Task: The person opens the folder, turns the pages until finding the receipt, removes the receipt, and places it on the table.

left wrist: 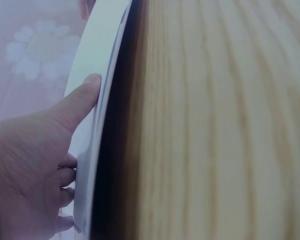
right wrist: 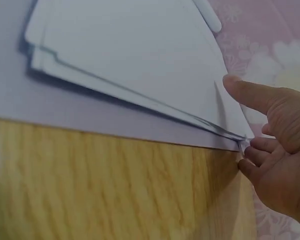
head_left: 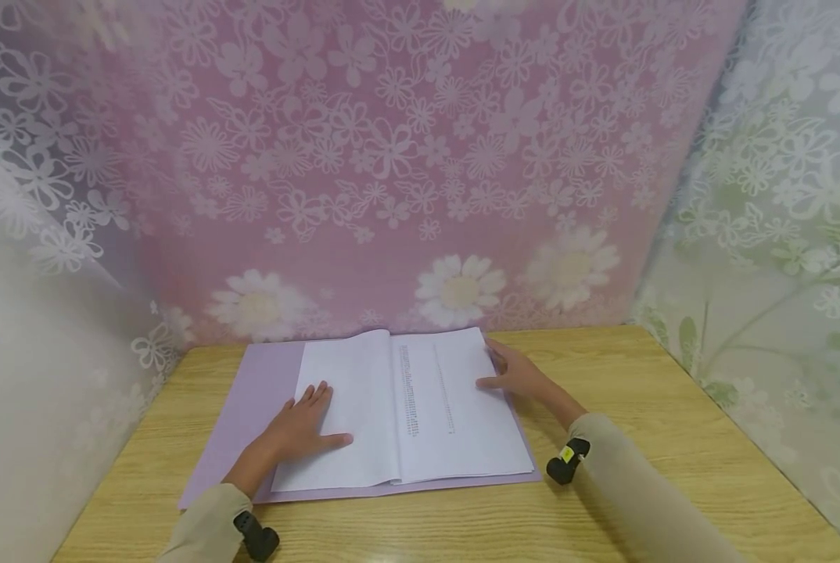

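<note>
An open lilac folder lies on the table with white sheets inside. Its left page looks blank, while the right page carries two narrow columns of small print. My left hand rests on the left page, fingers spread and thumb pointing toward the fold. At the upper right edge of the right page is my right hand, its thumb over the paper. In the right wrist view its fingertips touch the edge of the stacked sheets, with the thumb apart from them.
The wooden table extends in front of the folder and to both sides. A pink flowered curtain stands behind the table's far edge, close to the folder's top. Pale flowered sheeting borders the right side.
</note>
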The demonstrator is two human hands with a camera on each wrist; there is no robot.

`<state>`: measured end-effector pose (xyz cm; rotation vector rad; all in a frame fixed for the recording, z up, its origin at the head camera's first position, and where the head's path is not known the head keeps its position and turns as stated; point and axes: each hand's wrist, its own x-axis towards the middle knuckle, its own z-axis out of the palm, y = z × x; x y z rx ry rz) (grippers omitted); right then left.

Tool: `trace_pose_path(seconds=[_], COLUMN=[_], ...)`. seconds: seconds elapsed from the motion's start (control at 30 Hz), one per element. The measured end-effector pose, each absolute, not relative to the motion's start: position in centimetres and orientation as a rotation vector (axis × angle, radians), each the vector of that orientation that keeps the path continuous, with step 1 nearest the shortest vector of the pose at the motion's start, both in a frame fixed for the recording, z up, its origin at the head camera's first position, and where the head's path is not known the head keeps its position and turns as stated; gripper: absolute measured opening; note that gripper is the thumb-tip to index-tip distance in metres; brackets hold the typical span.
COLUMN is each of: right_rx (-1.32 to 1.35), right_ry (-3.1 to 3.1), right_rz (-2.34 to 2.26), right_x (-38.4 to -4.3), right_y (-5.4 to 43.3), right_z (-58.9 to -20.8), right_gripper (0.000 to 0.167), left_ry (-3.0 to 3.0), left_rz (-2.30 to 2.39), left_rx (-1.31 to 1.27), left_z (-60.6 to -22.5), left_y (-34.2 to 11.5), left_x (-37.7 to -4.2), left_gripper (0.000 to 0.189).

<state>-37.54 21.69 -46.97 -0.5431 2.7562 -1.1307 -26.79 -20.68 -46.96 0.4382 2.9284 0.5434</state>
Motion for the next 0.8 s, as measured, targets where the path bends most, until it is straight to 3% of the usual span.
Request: trace_pose_path(seconds=[0.8], right_rx=[-0.534], right_ry=[2.807], right_rz=[-1.054], right_x=[-37.95], right_y=[21.89], right_z=[-47.89], right_gripper=[0.098], left_ry=[2.927], left_rz=[0.581], left_rx=[0.414], left_z=[-46.76], left_y=[-20.60], left_x=[-26.79], left_gripper=[0.109])
